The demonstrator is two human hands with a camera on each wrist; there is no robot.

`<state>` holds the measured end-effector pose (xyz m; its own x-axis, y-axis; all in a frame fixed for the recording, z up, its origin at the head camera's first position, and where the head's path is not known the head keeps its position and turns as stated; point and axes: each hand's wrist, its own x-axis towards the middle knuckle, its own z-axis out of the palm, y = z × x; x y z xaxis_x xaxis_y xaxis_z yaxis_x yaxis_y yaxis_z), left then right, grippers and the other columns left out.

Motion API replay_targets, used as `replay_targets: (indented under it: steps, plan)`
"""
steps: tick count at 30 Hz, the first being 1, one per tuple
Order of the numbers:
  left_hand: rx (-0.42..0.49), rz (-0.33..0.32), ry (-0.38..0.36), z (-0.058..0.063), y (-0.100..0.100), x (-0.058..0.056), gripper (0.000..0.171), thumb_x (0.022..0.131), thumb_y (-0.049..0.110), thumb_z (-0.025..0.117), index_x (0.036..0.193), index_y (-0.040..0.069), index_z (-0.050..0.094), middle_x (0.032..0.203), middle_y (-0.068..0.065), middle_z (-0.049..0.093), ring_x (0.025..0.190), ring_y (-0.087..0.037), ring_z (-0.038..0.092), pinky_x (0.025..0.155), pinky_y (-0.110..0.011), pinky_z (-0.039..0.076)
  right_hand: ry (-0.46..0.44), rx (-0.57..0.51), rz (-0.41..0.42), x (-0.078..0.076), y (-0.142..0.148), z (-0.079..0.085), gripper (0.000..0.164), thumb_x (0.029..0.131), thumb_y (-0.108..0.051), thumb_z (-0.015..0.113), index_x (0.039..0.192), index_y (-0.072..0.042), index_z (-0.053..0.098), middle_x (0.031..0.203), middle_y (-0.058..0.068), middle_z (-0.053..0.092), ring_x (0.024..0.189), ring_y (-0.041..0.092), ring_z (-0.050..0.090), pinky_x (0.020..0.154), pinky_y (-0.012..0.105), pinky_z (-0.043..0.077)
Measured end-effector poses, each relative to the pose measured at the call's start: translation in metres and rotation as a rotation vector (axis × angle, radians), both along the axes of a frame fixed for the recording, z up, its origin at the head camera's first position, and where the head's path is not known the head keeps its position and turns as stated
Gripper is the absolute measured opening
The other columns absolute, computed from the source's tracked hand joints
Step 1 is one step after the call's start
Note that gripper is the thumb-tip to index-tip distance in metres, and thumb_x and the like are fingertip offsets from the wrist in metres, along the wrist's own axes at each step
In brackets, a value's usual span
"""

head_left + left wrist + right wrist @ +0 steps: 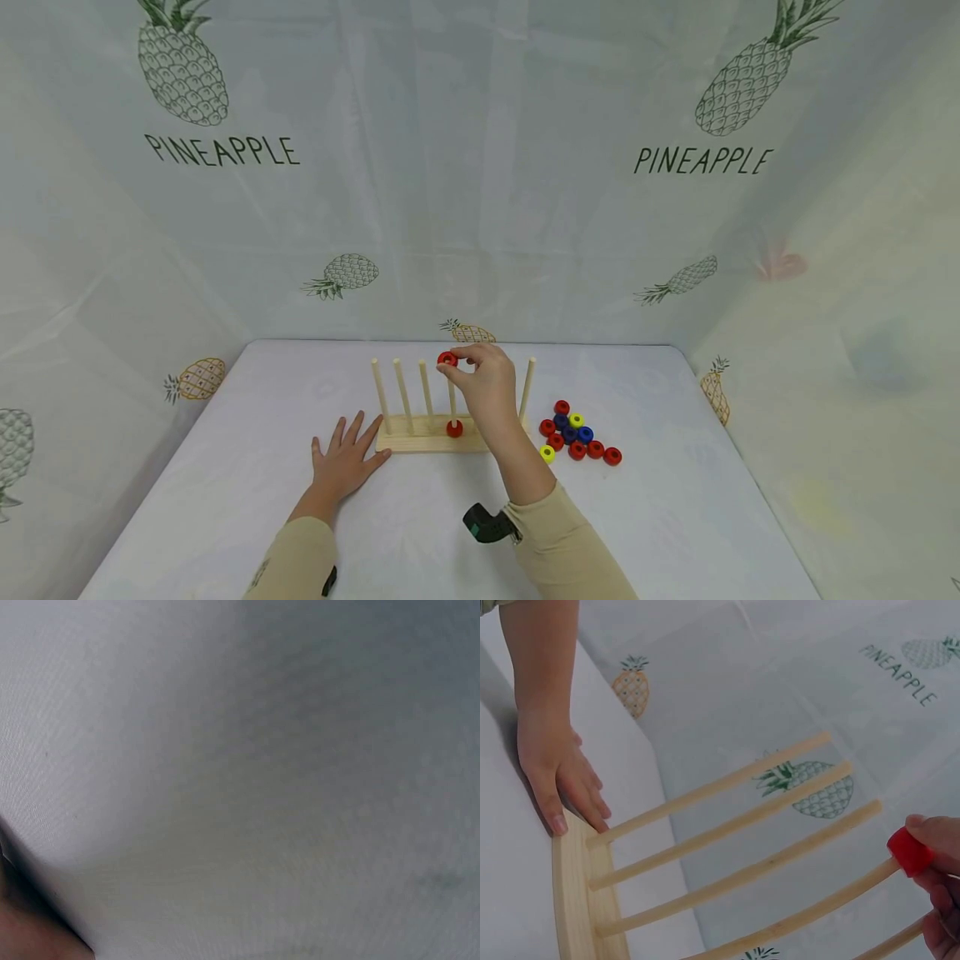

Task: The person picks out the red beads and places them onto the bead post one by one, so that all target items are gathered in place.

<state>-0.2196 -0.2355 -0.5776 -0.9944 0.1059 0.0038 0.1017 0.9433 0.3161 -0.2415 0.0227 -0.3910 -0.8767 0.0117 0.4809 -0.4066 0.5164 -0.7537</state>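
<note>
My head camera looks forward and down at the table (225, 508); my right-wrist camera (486, 523), closer, faces my left hand (345, 467) across the pegged rack (431, 446) both show; my left-wrist camera (329, 581) faces a blurred pale surface (225, 765).

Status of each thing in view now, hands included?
Peg rack: upright on table
Left hand: fingers spread, touching rack
Right hand: pinching red bead
Pinched bead: at tip of fourth peg from left
Lower red bead: threaded, at same peg's base
Loose beads: grouped on table, unthreaded

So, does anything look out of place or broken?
Nothing stands out: the wooden rack sits flat, its visible pegs look whole, the loose beads lie grouped beside it, and the right fingers pinch a red bead at a peg's tip.
</note>
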Motion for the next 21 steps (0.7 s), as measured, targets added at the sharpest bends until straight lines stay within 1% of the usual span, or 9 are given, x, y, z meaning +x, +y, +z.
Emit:
replay_targets:
  steps: [2,4,7,10,17,19,21]
  plan:
    - [-0.013,-0.001,0.001,-0.002,-0.001,0.0,0.077,0.092,0.072,0.036,0.156,0.03,0.024,0.16,-0.014,0.018,0.145,-0.043,0.008,0.102,-0.075,-0.005,-0.001,0.007,-0.004,0.0,0.0,0.001,0.025,0.074,-0.019,0.087,0.093,-0.006,0.078,0.089,0.001,0.07,0.082,0.024,0.061,0.068,0.029,0.049]
    - [-0.015,0.0,-0.011,-0.001,0.0,-0.001,0.076,0.093,0.071,0.037,0.156,0.029,0.025,0.161,-0.014,0.017,0.145,-0.043,0.007,0.102,-0.075,-0.005,-0.008,0.008,-0.007,0.0,0.0,0.001,0.025,0.074,-0.018,0.087,0.093,-0.006,0.078,0.088,0.002,0.07,0.083,0.025,0.061,0.068,0.03,0.049]
    - [-0.005,0.003,-0.026,0.005,0.002,0.0,0.074,0.094,0.066,0.042,0.154,0.024,0.03,0.16,-0.016,0.019,0.144,-0.045,0.009,0.102,-0.075,-0.004,-0.02,0.011,-0.009,0.0,0.0,0.003,0.024,0.074,-0.019,0.087,0.093,-0.006,0.079,0.089,0.002,0.07,0.083,0.025,0.061,0.068,0.03,0.049]
    - [0.003,0.005,-0.038,0.011,0.004,0.001,0.073,0.095,0.062,0.046,0.154,0.022,0.032,0.159,-0.017,0.02,0.144,-0.046,0.01,0.102,-0.076,-0.003,-0.038,0.003,0.002,0.0,0.001,0.004,0.025,0.074,-0.018,0.087,0.094,-0.006,0.078,0.091,0.002,0.07,0.084,0.026,0.062,0.069,0.029,0.05]
    - [0.0,0.003,-0.049,0.016,0.005,0.003,0.072,0.096,0.06,0.046,0.154,0.02,0.031,0.16,-0.017,0.018,0.144,-0.046,0.009,0.102,-0.076,-0.002,-0.06,0.02,0.02,0.0,0.002,0.004,0.024,0.076,-0.016,0.086,0.096,-0.006,0.078,0.092,0.002,0.069,0.083,0.019,0.058,0.069,0.027,0.05]
    - [0.001,0.003,-0.057,0.015,0.005,0.003,0.073,0.096,0.059,0.047,0.154,0.02,0.031,0.16,-0.017,0.018,0.144,-0.046,0.008,0.101,-0.077,-0.002,-0.057,0.028,0.024,0.0,0.002,0.005,0.024,0.076,-0.016,0.086,0.096,-0.006,0.078,0.092,0.002,0.069,0.083,0.018,0.058,0.068,0.027,0.05]
    - [-0.001,0.002,-0.044,0.009,0.002,0.0,0.074,0.095,0.062,0.045,0.154,0.021,0.03,0.16,-0.016,0.017,0.144,-0.045,0.008,0.102,-0.076,-0.003,-0.053,0.034,0.027,0.0,0.002,0.005,0.024,0.076,-0.016,0.086,0.096,-0.005,0.078,0.091,0.002,0.069,0.082,0.018,0.058,0.068,0.027,0.05]
